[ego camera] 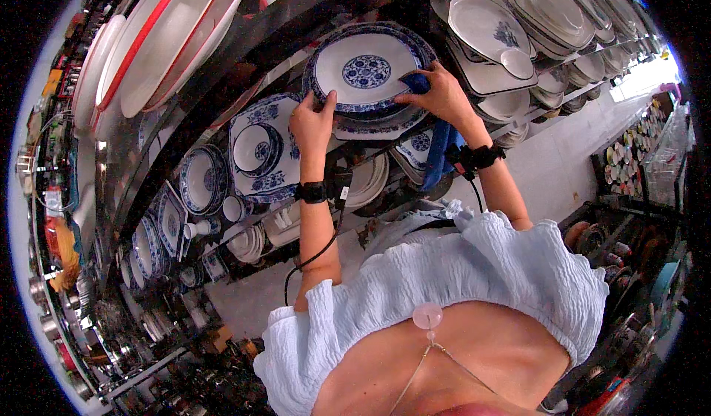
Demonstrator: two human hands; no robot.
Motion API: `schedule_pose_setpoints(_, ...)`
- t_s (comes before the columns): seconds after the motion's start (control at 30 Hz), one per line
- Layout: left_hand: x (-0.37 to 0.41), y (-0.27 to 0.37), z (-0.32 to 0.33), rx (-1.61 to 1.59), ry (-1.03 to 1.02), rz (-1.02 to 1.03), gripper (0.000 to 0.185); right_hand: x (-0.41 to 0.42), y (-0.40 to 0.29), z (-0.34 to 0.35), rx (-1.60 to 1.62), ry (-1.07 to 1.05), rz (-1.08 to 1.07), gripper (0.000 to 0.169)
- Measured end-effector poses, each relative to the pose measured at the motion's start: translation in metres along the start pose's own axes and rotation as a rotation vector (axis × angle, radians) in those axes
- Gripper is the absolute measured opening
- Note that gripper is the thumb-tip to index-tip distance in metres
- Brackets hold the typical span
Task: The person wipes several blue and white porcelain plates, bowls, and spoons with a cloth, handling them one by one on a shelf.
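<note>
A blue-and-white oval ceramic plate (pixel 341 71) lies over other blue-patterned plates on a shelf before me. My left hand (pixel 313 121) grips its near left rim, the thumb on top and the fingers underneath. At the right rim is my right hand (pixel 439 93), its thumb and fingers pinching a dark blue cloth against the plate. A longer piece of blue cloth (pixel 439 155) hangs below that wrist. Left of my left hand stands a square blue-and-white plate with a small bowl (pixel 250 148) on it.
White dishes with dark rims (pixel 483 24) are stacked on the shelf at the right. Large red-rimmed oval plates (pixel 161 43) stand at upper left. More blue-patterned plates (pixel 200 180) line the lower left. Black bands and a cable are on my wrists.
</note>
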State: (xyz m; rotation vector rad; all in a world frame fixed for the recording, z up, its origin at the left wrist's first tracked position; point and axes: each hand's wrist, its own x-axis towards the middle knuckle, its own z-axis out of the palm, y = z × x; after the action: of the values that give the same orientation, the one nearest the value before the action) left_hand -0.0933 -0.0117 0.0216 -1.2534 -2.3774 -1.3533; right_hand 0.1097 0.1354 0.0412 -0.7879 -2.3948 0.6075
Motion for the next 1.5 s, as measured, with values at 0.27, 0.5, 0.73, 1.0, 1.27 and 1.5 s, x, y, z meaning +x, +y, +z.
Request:
schedule_pose_setpoints(0.27,-0.003,0.007,-0.005,0.046,-0.082,-0.073,0.045,-0.002,0.003,0.005,-0.039,0.057,-0.077,0.051)
schedule_pose_setpoints(0.5,-0.013,0.011,-0.003,0.065,-0.065,-0.055,0.051,-0.006,-0.002,0.002,-0.067,0.001,0.004,0.055)
schedule_pose_setpoints(0.73,-0.016,0.007,0.005,0.06,-0.068,-0.07,0.053,-0.008,0.006,0.008,-0.069,0.03,0.01,0.059)
schedule_pose_setpoints(1.0,-0.018,0.011,0.004,-0.059,-0.102,-0.143,0.058,-0.008,0.004,0.009,-0.116,0.039,0.009,0.057)
schedule_pose_setpoints(1.27,-0.013,-0.004,0.011,0.063,-0.106,-0.092,0.057,-0.007,0.004,0.012,-0.065,-0.001,0.024,0.059)
schedule_pose_setpoints(1.5,-0.022,0.006,0.003,-0.095,-0.162,-0.225,0.065,-0.012,0.017,0.016,0.089,0.173,0.064,0.054)
